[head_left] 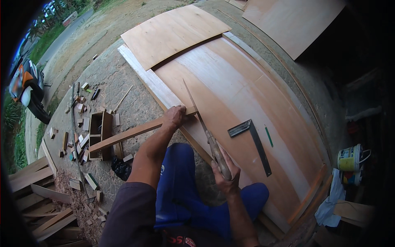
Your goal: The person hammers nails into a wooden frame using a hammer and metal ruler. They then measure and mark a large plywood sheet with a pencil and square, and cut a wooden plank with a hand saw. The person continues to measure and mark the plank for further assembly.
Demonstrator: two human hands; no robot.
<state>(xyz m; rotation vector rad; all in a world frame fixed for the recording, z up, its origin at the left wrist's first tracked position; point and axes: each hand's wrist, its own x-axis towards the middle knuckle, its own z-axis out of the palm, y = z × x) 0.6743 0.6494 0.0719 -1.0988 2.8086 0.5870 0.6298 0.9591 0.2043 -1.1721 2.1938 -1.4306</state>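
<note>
My left hand [175, 117] is closed around a long wooden strip [129, 135] and presses it near its right end on the panel's frame edge. In my right hand [228, 175] is the wooden handle of a handsaw [204, 124]. Its narrow blade lies against the strip's end, just right of my left hand, with the tip pointing away from me. Under the strip's end is a large framed plywood panel [201, 76]. A try square [259, 150] and a green pencil [268, 136] lie on it, right of the saw.
A loose plywood sheet [177, 35] covers the panel's far end. An open wooden box [101, 127] stands left, among offcuts and sawdust. Boards [45, 193] are piled lower left. Paint buckets [349, 158] and a pale cloth [331, 201] sit right. A motorcycle [31, 90] stands far left.
</note>
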